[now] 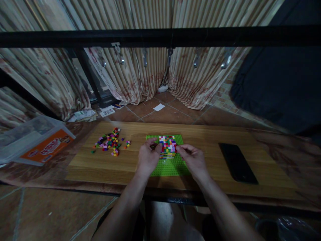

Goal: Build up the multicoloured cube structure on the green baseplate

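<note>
A multicoloured block of small toy bricks rises in layers from a green studded baseplate. My left hand is curled against the block's left side, its thumb and fingertips at the upper edge. On the opposite side, my right hand has its thumb and forefinger pinched together beside the block. A small red brick shows at those right fingertips, close against the block's right edge. The finger ends are partly hidden and the picture is dim.
Loose coloured bricks lie scattered on the wooden board at left. A black phone lies at right. Beyond the board's left end stands a clear plastic tub with an orange label. A dark bar crosses before the curtains.
</note>
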Tool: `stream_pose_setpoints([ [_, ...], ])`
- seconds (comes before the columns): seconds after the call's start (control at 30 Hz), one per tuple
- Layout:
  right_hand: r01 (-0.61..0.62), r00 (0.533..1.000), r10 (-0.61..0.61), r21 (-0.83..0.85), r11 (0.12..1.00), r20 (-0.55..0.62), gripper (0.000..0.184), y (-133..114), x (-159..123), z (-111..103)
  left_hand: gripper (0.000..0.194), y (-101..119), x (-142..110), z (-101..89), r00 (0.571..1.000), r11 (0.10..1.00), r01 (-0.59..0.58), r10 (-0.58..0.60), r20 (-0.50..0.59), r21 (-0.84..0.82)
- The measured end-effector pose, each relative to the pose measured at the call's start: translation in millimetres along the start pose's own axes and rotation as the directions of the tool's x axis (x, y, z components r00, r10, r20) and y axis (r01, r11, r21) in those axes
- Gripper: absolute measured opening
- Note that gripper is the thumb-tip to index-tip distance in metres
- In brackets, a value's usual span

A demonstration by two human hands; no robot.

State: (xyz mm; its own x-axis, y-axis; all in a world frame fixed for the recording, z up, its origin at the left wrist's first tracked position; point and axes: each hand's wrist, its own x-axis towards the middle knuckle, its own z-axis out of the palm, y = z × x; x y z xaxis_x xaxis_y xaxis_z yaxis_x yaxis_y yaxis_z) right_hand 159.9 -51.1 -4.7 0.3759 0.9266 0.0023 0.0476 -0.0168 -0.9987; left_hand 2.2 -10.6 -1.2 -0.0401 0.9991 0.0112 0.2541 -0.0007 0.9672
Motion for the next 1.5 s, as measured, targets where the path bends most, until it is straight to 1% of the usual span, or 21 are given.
stream_pose_setpoints([
  [0.07, -0.025, 1.0, 0.026, 0.021, 0.999, -0.012, 0.023, -2, -1, 1, 0.032, -1, 0, 0.2, 1.0, 1.0, -0.001, 0.001, 0.003, -0.004],
  [0.1, -0.059, 0.998, 0.06, 0.052, 0.997, -0.016, 0.023, -2, -2, 0, 0.031, -2, 0, 0.4, 1.0, 1.0, 0.004, -0.004, 0.007, -0.008],
  [0.17, -0.182, 0.983, 0.183, 0.148, 0.972, 0.009, 0.025, -3, -1, -1, 0.031, -1, 0, 0.8, 1.0, 1.0, 0.012, -0.011, 0.015, -0.017],
  [0.23, -0.343, 0.939, 0.33, 0.245, 0.907, 0.093, 0.026, -2, 1, -2, 0.03, 0, -1, 1.2, 1.0, 1.0, 0.01, -0.01, 0.012, -0.028],
  [0.3, -0.465, 0.885, 0.428, 0.311, 0.829, 0.183, 0.025, -1, 4, -3, 0.03, 0, -1, 1.9, 1.0, 0.999, 0.012, -0.012, 0.013, -0.039],
  [0.37, -0.516, 0.856, 0.465, 0.348, 0.782, 0.225, 0.022, 1, 7, -3, 0.03, 0, -1, 2.7, 1.0, 0.998, 0.021, -0.021, 0.011, -0.052],
  [0.43, -0.523, 0.852, 0.471, 0.364, 0.771, 0.228, 0.02, 3, 10, -2, 0.028, -1, -1, 3.6, 1.0, 0.997, 0.031, -0.03, 0.005, -0.069],
  [0.7, -0.476, 0.879, 0.439, 0.372, 0.797, 0.185, 0.021, 8, 8, 2, 0.024, 1, -1, 5.5, 0.999, 0.985, 0.048, -0.048, 0.007, -0.167],
  [0.87, -0.463, 0.886, 0.431, 0.37, 0.806, 0.17, 0.021, 7, 4, 1, 0.025, -5, -3, 8.9, 0.998, 0.987, 0.059, -0.061, -0.009, -0.147],
  [0.93, -0.457, 0.889, 0.428, 0.374, 0.807, 0.162, 0.023, 7, 4, -2, 0.025, -7, -2, 6.4, 0.999, 0.993, 0.029, -0.031, -0.018, -0.116],
  [1.0, -0.405, 0.913, 0.387, 0.366, 0.838, 0.126, 0.025, 7, 6, -6, 0.024, -9, 0, -2.9, 0.999, 0.999, -0.002, 0.001, -0.039, -0.045],
  [1.07, -0.253, 0.962, 0.273, 0.372, 0.893, -0.002, 0.025, 7, 8, -10, 0.023, -9, 5, -20.5, 0.997, 0.996, -0.016, 0.022, -0.074, 0.087],
  [1.13, -0.108, 0.98, 0.159, 0.357, 0.928, -0.116, 0.024, 6, 10, -12, 0.023, -10, 11, -44.7, 0.992, 0.956, 0.014, 0.023, -0.121, 0.294],
  [1.17, -0.072, 0.981, 0.13, 0.356, 0.932, -0.141, 0.024, 5, 10, -12, 0.023, -12, 14, -57.8, 0.987, 0.898, 0.054, 0.019, -0.162, 0.437],
  [1.23, -0.045, 0.981, 0.111, 0.368, 0.929, -0.16, 0.024, 4, 11, -9, 0.021, -18, 20, -82.2, 0.973, 0.845, 0.128, -0.005, -0.232, 0.52],
  [1.3, -0.042, 0.98, 0.112, 0.385, 0.922, -0.161, 0.025, 2, 10, -5, 0.018, -25, 24, -99.9, 0.966, 0.801, 0.17, -0.02, -0.257, 0.574],
  [1.33, -0.033, 0.979, 0.107, 0.387, 0.921, -0.171, 0.026, 1, 9, -2, 0.018, -28, 26, -105.2, 0.966, 0.783, 0.18, -0.024, -0.259, 0.595],
  [1.4, -0.008, 0.978, 0.086, 0.383, 0.924, -0.188, 0.026, 0, 9, 3, 0.018, -35, 29, -109.4, 0.967, 0.757, 0.191, -0.037, -0.251, 0.625],
  [1.5, 0.025, 0.976, 0.062, 0.389, 0.921, -0.209, 0.026, -1, 9, 7, 0.019, -40, 31, -106.5, 0.971, 0.746, 0.196, -0.059, -0.231, 0.636],
])
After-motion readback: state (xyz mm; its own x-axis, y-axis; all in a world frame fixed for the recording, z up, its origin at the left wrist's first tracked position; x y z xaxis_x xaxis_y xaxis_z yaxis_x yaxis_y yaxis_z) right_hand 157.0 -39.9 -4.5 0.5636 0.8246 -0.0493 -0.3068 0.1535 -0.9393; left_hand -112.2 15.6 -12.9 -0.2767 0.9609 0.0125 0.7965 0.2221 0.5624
